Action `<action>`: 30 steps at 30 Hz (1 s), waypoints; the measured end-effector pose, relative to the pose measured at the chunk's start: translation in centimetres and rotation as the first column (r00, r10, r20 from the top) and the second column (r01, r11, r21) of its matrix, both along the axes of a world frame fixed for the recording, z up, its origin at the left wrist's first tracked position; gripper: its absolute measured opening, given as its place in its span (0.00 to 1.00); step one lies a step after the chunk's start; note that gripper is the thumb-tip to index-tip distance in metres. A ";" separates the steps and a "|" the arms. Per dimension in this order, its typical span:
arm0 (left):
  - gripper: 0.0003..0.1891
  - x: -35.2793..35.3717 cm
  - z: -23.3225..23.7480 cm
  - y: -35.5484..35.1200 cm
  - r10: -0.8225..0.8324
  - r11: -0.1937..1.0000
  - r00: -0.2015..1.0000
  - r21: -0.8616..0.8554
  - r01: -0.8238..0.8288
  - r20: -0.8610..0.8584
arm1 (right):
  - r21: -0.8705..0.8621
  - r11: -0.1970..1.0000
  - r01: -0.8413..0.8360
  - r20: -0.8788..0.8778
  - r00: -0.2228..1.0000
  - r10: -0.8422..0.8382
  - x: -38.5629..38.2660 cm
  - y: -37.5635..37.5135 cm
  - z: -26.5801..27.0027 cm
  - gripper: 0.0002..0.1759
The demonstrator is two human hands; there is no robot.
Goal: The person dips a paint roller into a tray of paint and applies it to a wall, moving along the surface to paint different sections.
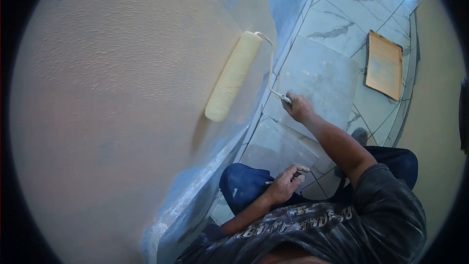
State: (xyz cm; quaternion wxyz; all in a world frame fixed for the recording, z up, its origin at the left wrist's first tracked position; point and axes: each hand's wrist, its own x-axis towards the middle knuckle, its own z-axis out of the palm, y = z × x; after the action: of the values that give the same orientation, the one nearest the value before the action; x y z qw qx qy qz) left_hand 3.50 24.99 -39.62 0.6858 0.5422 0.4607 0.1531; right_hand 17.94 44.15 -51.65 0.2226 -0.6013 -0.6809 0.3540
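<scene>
My right hand (pixel 298 107) grips the handle of a paint roller. The roller's cream sleeve (pixel 233 76) lies tilted against the textured beige wall (pixel 112 93), low down near the floor. My left hand (pixel 286 183) rests by my bent knee in blue jeans (pixel 240 186). Its fingers are closed on a thin, paint-smeared tool (pixel 302 169), and I cannot tell what kind. Both hands are flecked with pale paint.
Clear plastic sheets (pixel 320 76) cover the marbled floor tiles (pixel 337 24) along the wall's foot. An orange-brown paint tray (pixel 384 65) lies on the floor at the upper right, beside another wall (pixel 435 102). My shoe (pixel 360 136) stands on the tiles.
</scene>
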 end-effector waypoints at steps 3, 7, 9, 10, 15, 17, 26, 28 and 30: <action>0.14 -0.1 -0.9 -0.4 0.025 0.998 0.999 -0.065 -0.023 0.032 | -0.079 0.997 -0.028 0.047 0.998 0.032 0.9 -0.8 -3.9 0.10; 0.13 0.0 -2.2 -1.1 0.015 0.996 0.999 -0.082 -0.019 -0.041 | -0.200 0.980 -0.017 0.060 0.998 0.030 2.1 -1.8 -8.5 0.12; 0.13 -0.2 -2.3 -1.5 0.038 0.992 0.998 -0.120 -0.044 -0.049 | -0.195 0.980 -0.029 0.076 0.996 0.045 2.3 -2.4 -10.2 0.12; 0.13 -0.2 -2.3 -1.4 0.031 0.996 0.998 -0.086 -0.035 -0.046 | -0.214 0.976 -0.027 0.068 0.997 0.042 2.4 -2.7 -11.0 0.12; 0.13 -0.1 -2.2 -1.1 0.017 0.996 0.999 -0.090 -0.022 -0.051 | -0.205 0.978 -0.031 0.134 0.989 0.059 3.3 -3.8 -13.1 0.12; 0.12 0.0 -2.0 -1.1 0.043 0.995 0.999 -0.090 -0.042 0.004 | -0.217 0.976 -0.028 0.170 0.983 0.066 3.7 -4.3 -13.6 0.12; 0.12 0.3 -2.0 -0.8 0.046 0.998 0.998 -0.052 -0.043 0.041 | -0.281 0.959 -0.030 0.248 0.963 0.103 5.6 -5.1 -15.4 0.13; 0.13 0.3 -2.0 -0.8 0.045 0.998 0.998 -0.047 -0.043 0.038 | -0.283 0.958 -0.045 0.245 0.963 0.117 5.5 -5.0 -15.6 0.12; 0.13 0.4 -2.1 -0.7 0.044 0.998 0.998 -0.037 -0.043 0.033 | -0.286 0.957 -0.042 0.245 0.963 0.115 5.5 -5.1 -15.3 0.12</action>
State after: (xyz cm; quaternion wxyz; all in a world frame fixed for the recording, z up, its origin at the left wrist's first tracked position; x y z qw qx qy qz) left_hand 3.92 24.29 -41.71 0.6998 0.5168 0.4634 0.1688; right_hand 23.40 39.06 -66.91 0.0307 -0.6398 -0.6712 0.3731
